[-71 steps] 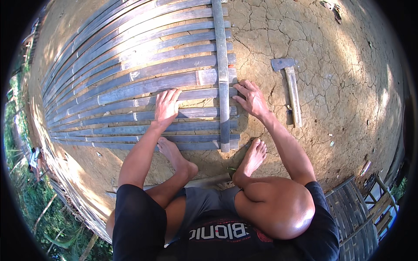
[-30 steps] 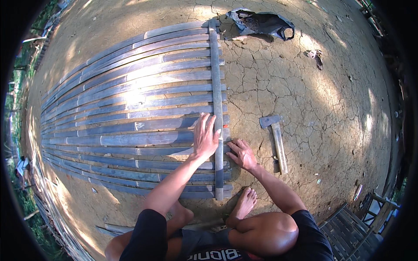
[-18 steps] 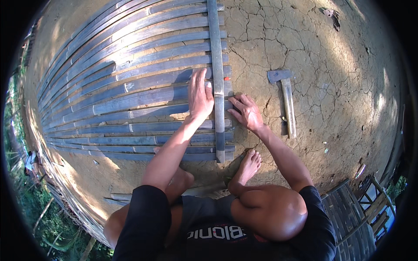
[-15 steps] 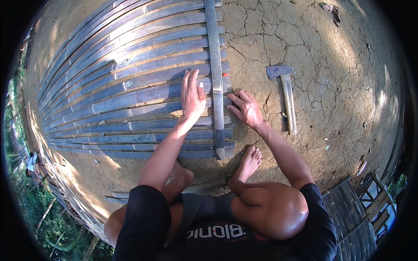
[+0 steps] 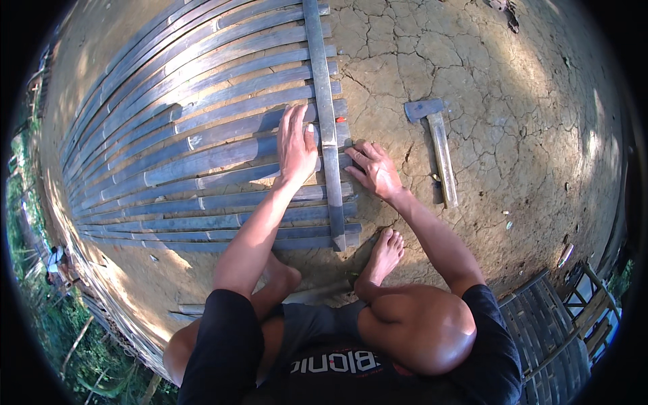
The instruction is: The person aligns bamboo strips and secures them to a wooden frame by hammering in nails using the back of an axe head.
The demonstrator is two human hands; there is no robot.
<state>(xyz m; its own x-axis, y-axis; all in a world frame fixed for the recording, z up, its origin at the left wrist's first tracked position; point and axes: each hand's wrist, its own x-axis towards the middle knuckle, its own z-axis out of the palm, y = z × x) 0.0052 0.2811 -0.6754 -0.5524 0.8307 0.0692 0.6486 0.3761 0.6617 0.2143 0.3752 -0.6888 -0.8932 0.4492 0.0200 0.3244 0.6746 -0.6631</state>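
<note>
Bamboo slats [image 5: 209,163] — partly hidden (left hand [image 5: 297,150] across).

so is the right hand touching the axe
Apart. The head view plainly shows a strip of cracked ground between the right hand and the axe.

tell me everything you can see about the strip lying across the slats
The strip is long, narrow and grey, looks like split bamboo, and has a pale joint line between the hands. It lies crosswise on the slats, near their right ends. Its far end runs out of view; its near end sits at the nearest slat. The left hand is at its left, the right hand at its right; whether either touches it is unclear.
</note>
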